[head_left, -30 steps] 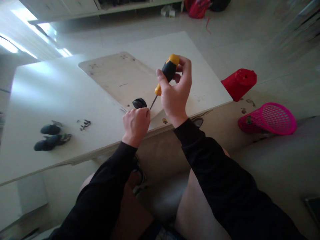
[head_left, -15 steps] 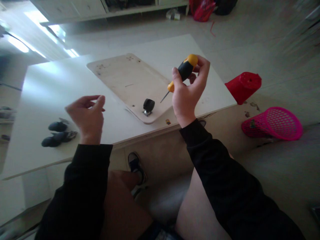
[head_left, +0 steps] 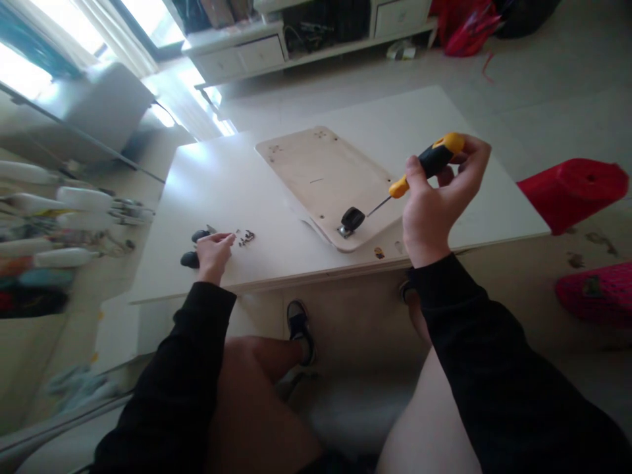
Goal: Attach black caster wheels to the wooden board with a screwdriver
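Observation:
My right hand (head_left: 437, 204) grips a yellow and black screwdriver (head_left: 435, 160), its thin shaft slanting down to the left. The tip is close to a black caster wheel (head_left: 353, 218), which stands on its metal plate at the near corner of a pale board (head_left: 316, 158) with rounded corners. My left hand (head_left: 214, 255) is over the table's left part with thumb and fingers pinched together; what they hold, if anything, is too small to see. Beside those fingertips lie several small screws (head_left: 247, 237). More black casters (head_left: 190, 259) lie partly hidden behind that hand.
The white table (head_left: 168, 217) has its near edge in front of my knees. A red bin (head_left: 573, 191) and a pink mesh basket (head_left: 597, 293) lie on the floor at right. A white cabinet (head_left: 237, 59) stands beyond the table. Bottles (head_left: 83, 197) blur at far left.
My left hand has opened out of its raised pose over the table and come down beside the screws and casters. The camera view has turned left. The screwdriver remains in my right hand.

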Demonstrator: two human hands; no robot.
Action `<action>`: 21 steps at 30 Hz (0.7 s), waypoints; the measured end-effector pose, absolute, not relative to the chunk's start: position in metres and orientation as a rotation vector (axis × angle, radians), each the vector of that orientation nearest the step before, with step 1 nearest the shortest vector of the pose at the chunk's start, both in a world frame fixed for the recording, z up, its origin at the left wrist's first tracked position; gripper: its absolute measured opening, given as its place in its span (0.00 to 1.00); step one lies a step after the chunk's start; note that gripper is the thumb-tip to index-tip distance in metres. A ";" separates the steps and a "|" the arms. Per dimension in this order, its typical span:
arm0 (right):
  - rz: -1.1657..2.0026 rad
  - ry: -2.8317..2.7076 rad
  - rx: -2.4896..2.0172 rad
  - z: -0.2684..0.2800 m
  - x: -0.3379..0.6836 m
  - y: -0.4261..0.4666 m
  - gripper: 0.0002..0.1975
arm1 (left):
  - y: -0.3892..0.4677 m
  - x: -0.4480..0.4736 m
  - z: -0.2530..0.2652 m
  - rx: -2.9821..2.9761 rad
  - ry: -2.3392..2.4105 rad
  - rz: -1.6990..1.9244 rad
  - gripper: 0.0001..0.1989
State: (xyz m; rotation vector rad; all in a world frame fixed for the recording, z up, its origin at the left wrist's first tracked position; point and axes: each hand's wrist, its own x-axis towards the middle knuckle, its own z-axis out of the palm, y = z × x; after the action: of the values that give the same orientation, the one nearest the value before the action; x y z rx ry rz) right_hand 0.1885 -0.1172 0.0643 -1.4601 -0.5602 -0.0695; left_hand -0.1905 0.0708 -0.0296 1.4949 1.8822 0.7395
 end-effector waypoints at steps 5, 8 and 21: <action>-0.120 -0.516 -1.417 0.076 0.183 -0.119 0.23 | 0.071 -0.182 -0.028 1.353 1.895 0.816 0.05; -0.171 -0.520 -1.359 0.079 0.186 -0.123 0.23 | 0.072 -0.175 -0.017 1.314 1.867 0.908 0.07; -0.090 -0.659 -1.109 0.074 0.176 -0.113 0.21 | -0.027 -0.043 0.008 1.868 1.194 0.749 0.09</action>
State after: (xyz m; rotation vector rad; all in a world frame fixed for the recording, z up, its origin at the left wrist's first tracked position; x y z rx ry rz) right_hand 0.1761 -0.1126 0.0740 -1.1088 -0.6595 -0.0900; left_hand -0.0429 -0.0265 0.0082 1.8683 1.1943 0.7485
